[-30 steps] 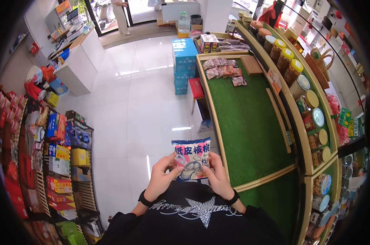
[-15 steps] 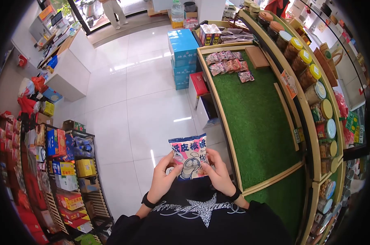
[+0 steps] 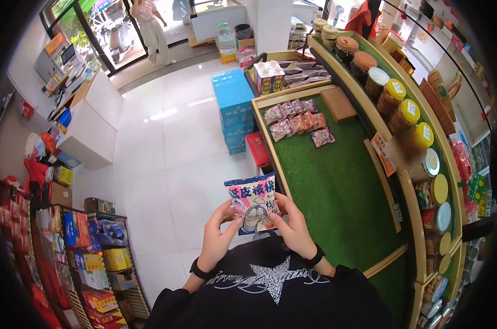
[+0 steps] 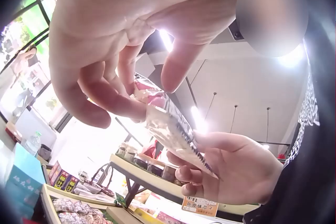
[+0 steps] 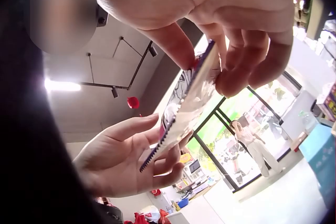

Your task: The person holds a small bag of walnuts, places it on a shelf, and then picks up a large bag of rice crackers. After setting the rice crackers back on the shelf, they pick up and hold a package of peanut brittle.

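A pink and white snack bag (image 3: 254,205) with a blue top band and large printed characters is held upright in front of the chest. My left hand (image 3: 220,230) pinches its left edge, thumb on the front and fingers behind. At the opposite edge my right hand (image 3: 293,227) grips it the same way. Seen edge-on in the left wrist view, the bag (image 4: 170,129) spans between both hands. The right wrist view shows the jagged seal of the bag (image 5: 181,106), with the right thumb and fingers on either side of it.
To the right runs a wooden display bin lined with green turf (image 3: 336,181), with several small packets (image 3: 297,118) at its far end. Lidded jars (image 3: 393,90) line the shelf beyond. Blue boxes (image 3: 237,104) stand ahead, stocked shelves (image 3: 95,247) at left. A person (image 3: 149,33) stands by the doorway.
The head view has shifted, bringing the blue boxes and the bin's far end closer. Both hands keep hold of the snack bag, which stays in front of the chest.
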